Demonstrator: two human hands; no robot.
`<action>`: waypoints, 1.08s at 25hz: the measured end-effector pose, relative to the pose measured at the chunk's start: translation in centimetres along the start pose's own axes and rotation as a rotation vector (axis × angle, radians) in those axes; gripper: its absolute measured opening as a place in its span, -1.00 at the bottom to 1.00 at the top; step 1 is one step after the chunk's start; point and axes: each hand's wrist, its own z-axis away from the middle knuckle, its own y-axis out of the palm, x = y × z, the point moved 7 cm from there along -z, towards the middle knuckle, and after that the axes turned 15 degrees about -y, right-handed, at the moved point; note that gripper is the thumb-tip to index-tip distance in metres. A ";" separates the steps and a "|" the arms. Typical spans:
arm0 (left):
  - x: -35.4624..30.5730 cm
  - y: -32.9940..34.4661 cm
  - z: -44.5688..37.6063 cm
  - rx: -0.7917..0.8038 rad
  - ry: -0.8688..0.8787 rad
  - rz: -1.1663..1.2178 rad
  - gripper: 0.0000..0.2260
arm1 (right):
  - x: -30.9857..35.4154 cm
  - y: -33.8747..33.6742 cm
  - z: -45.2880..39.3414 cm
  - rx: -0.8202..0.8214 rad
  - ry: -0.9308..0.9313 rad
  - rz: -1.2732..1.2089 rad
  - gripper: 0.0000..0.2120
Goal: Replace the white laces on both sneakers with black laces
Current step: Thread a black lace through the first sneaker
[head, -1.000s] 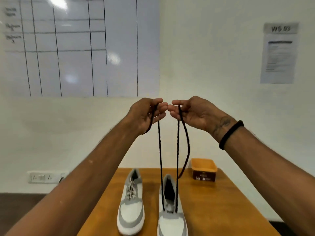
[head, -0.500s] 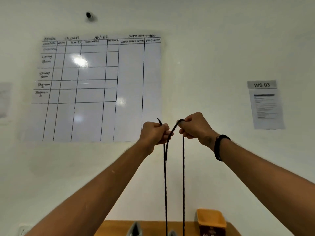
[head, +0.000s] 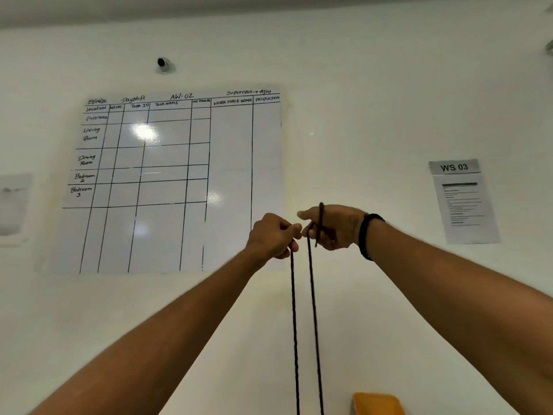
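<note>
Both arms are stretched up in front of the white wall. My left hand (head: 273, 236) is curled round one end of the black lace (head: 294, 324). My right hand (head: 335, 227) pinches the other end, whose tip sticks up past the fingers. The two hands almost touch. Two taut strands of the lace hang straight down side by side and leave the frame at the bottom edge. The sneakers and the table are out of view below.
A whiteboard (head: 179, 181) with a drawn table hangs on the wall at left. A paper notice marked WS 03 (head: 462, 202) hangs at right. The top corner of an orange box (head: 378, 404) shows at the bottom edge.
The view has tilted upward, so the sneakers and table dropped out of sight. Both hands stayed raised together, and the lace tip now stands up at my right hand.
</note>
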 end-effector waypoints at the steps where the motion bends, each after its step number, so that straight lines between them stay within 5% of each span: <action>1: 0.1 0.0 0.1 0.000 -0.004 -0.003 -0.71 | 0.1 0.2 -0.3 -0.023 -0.040 -0.065 -0.74; 5: 2.4 0.2 0.2 -0.027 -0.061 0.005 -0.73 | -3.4 0.1 -0.5 -0.109 -0.156 0.077 -0.79; 9: 9.7 1.4 1.4 -0.032 -0.248 0.016 -0.77 | -14.4 1.0 2.4 -0.010 -0.068 0.243 -0.88; 14: 21.4 7.7 6.3 0.137 -0.346 -0.576 -0.41 | -28.1 4.5 8.1 0.293 0.116 0.609 -0.77; 17: 28.5 14.5 12.8 0.429 -0.249 -0.748 -0.61 | -34.7 7.8 11.6 0.604 0.176 1.019 -0.41; 20: 33.7 19.8 19.1 0.656 -0.180 -0.680 -0.78 | -36.4 12.0 13.9 0.630 -0.037 0.930 -0.39; 24: 35.3 20.9 21.4 0.619 -0.125 -0.488 -0.91 | -37.1 16.3 15.9 0.698 -0.234 0.887 -0.18; 27: 35.6 20.9 21.3 0.618 -0.113 -0.434 -0.95 | -38.8 18.1 15.9 0.729 -0.221 0.952 -0.24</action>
